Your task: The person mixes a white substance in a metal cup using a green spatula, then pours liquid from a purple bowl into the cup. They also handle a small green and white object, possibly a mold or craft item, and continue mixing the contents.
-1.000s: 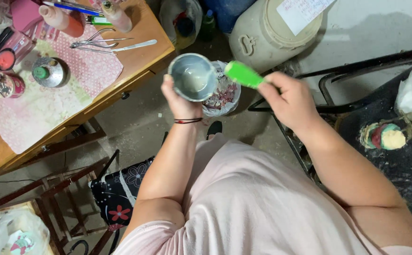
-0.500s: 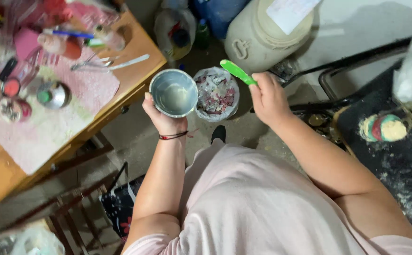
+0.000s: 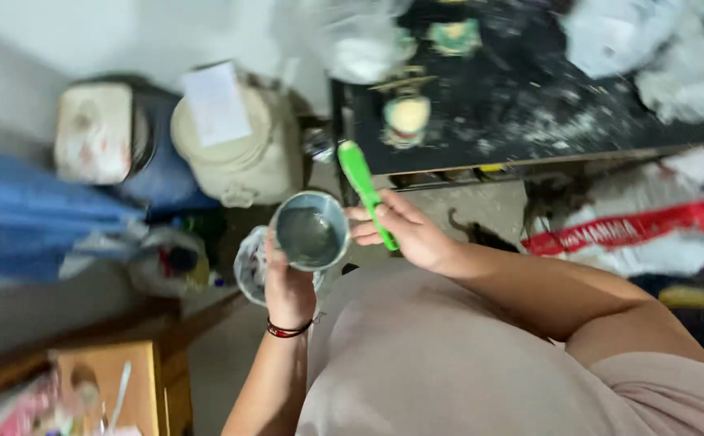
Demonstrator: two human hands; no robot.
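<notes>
A black surface [image 3: 529, 105], dusted with pale residue, is seen across the upper right, with small round painted pieces [image 3: 407, 115] set near its front edge. Below it, to the left, a cream lidded container [image 3: 243, 153] with a white paper sheet on top is stood on the floor beside a blue bundle [image 3: 37, 218]. A wooden surface [image 3: 118, 387] is caught at the lower left corner.

At the centre, a small round cup [image 3: 311, 232] of grey, wet-looking mixture is held up by the left hand [image 3: 289, 291], the grip closed round its underside; a red band is worn at that wrist. A clear plastic bag-lined bin [image 3: 248, 262] is shown just behind and below the cup. A green spatula [image 3: 365, 190] is held by the right hand [image 3: 408, 234], the grip narrow about its handle, the fingertips touching the cup's rim.

The scraping would be judged best done with the cup kept level and steady over the bin, and the blade drawn along the inner wall rather than jabbed, so that nothing is slopped over the rim.

Much of the frame is blurred. The spatula's working end is hidden within the hand, the bin's contents cannot be made out, and the items on the wooden surface are cut off.
</notes>
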